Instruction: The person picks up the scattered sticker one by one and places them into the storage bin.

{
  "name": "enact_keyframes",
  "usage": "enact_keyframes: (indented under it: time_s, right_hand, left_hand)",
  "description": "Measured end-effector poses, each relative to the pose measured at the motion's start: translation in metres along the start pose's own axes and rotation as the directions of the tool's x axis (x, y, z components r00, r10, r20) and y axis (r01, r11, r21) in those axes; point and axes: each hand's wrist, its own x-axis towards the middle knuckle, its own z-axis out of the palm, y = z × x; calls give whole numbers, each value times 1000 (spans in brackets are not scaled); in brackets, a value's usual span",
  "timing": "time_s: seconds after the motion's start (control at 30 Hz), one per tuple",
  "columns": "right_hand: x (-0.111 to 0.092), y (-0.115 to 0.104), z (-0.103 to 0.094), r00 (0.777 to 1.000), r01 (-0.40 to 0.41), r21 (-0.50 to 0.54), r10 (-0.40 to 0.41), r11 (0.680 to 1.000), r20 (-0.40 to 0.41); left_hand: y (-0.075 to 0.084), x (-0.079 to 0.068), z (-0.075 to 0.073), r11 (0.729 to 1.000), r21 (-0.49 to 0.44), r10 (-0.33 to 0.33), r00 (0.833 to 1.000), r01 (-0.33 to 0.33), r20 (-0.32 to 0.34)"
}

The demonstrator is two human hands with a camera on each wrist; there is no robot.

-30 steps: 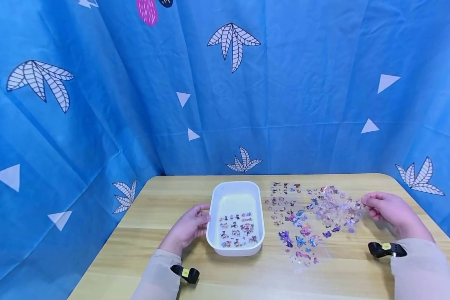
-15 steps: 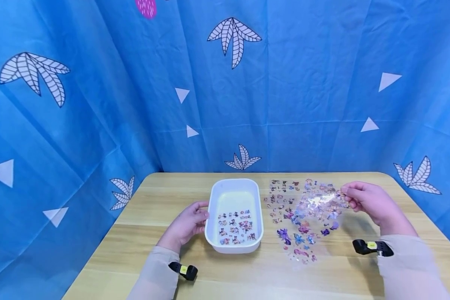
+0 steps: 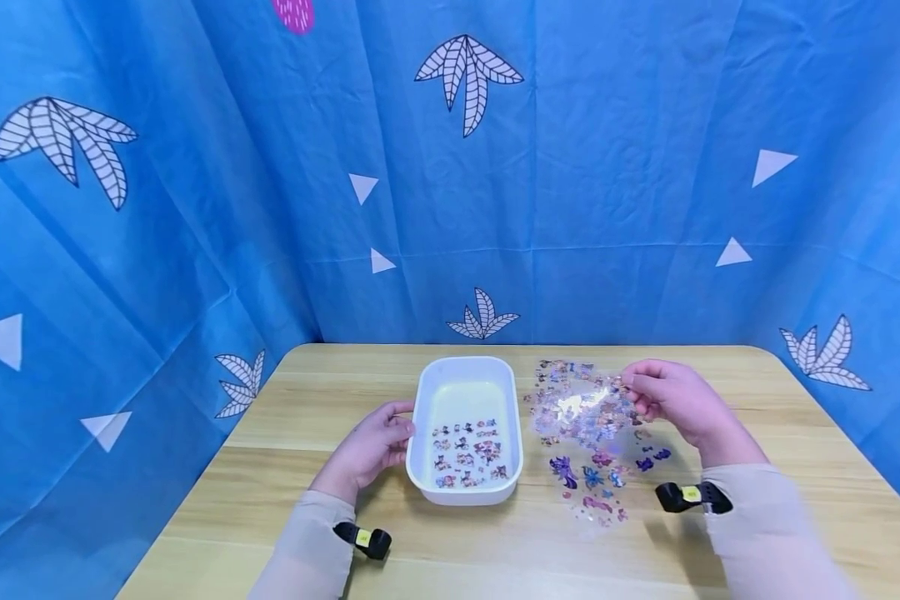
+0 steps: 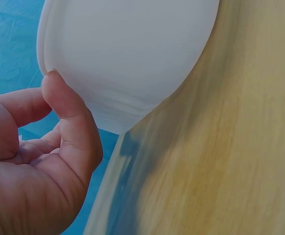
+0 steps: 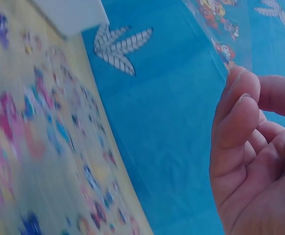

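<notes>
My left hand [image 3: 369,443] holds the left rim of a white plastic bin [image 3: 467,392], thumb on the near side of the wall. In the left wrist view the thumb [image 4: 71,112] bends against the bin's outer wall. A clear sticker sheet [image 3: 467,457] with small cartoon figures lies in the bin's near half. My right hand [image 3: 678,404] pinches a see-through sticker sheet [image 5: 218,22] by its edge, between thumb and fingers. That sheet hangs over other sticker sheets [image 3: 592,477] on the table, right of the bin, and glare whitens part of it.
The light wooden table [image 3: 322,383] ends at the back against a blue curtain [image 3: 607,167] with white leaf and triangle prints. Clear sheets with purple, blue and pink figures spread beside the bin's right wall.
The right hand has lifted the pinched sticker sheet and carried it left, toward the bin. The left hand keeps its hold on the bin's rim.
</notes>
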Motion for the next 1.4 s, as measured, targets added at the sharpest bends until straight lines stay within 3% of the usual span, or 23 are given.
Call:
enact_keyframes:
  time_s: [0.53, 0.8, 1.4]
  right_hand:
    - [21, -11, 75, 998, -13, 75, 8, 997, 60]
    - [38, -14, 94, 998, -6, 104, -1, 995, 67]
    - [59, -10, 125, 995, -74, 118, 65, 990, 77]
  left_hand:
    - [-2, 2, 0, 1000, 3, 0, 1000, 0, 9]
    - [2, 1, 1, 1000, 4, -8, 1000, 8, 6]
    - [-1, 1, 0, 1000, -1, -11, 1000, 11, 8]
